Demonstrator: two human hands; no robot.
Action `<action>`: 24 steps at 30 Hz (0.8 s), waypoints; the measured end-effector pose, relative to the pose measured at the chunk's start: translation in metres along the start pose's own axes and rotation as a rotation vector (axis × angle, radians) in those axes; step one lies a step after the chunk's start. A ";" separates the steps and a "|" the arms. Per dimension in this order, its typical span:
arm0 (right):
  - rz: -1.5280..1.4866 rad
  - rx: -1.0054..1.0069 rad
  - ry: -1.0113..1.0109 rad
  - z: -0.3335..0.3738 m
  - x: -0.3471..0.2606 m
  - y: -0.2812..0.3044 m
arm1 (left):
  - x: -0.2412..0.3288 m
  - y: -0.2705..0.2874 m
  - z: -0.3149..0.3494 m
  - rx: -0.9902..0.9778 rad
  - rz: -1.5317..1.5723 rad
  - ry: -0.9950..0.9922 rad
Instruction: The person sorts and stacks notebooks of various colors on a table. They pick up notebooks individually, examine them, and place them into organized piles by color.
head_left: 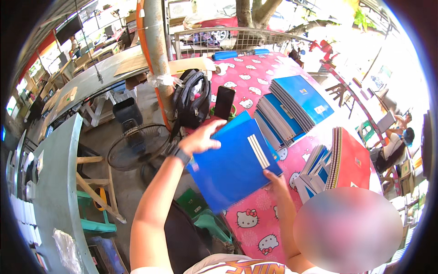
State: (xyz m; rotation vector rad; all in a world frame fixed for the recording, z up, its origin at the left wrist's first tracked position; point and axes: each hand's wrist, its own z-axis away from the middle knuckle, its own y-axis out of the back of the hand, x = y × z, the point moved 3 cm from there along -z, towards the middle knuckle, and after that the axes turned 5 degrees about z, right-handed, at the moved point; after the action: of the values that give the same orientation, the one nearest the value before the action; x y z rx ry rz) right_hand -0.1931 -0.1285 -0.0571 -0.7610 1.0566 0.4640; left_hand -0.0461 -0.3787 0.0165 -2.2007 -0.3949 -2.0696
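A blue notebook [226,169] with white label lines on its cover is held in front of me, tilted over the near left edge of the table. My right hand [277,182] grips its lower right corner, thumb on the cover. At the upper left edge is my left hand [200,138], wearing a dark watch, its thumb over the cover and its fingers by a lighter blue notebook [235,123] behind. Beyond stands a stack of blue spiral notebooks [303,98]. Red spiral notebooks [356,160] stand right of my right hand, next to smaller blue-and-white notebooks [312,171].
The table [255,235] has a pink patterned cover. A phone [224,102] stands upright near a black backpack [194,98] beside a rusty post [157,50]. Left are a fan [137,146] and a grey-green table [57,182]. A blurred oval hides the lower right.
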 end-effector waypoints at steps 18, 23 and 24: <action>0.556 0.571 0.620 -0.060 0.051 0.009 | -0.166 0.053 0.033 0.768 0.434 -0.124; 0.395 0.613 0.578 -0.064 0.053 0.011 | -0.161 0.027 0.021 0.850 0.715 -0.206; 0.362 0.608 0.609 -0.057 0.050 0.001 | -0.165 0.029 0.024 0.868 0.715 -0.201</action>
State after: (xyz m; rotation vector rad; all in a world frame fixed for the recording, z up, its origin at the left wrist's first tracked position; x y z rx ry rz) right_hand -0.2063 -0.1716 -0.1185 -0.1509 1.8122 0.1844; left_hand -0.0237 -0.4207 -0.1459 -1.6442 -0.3501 -1.0236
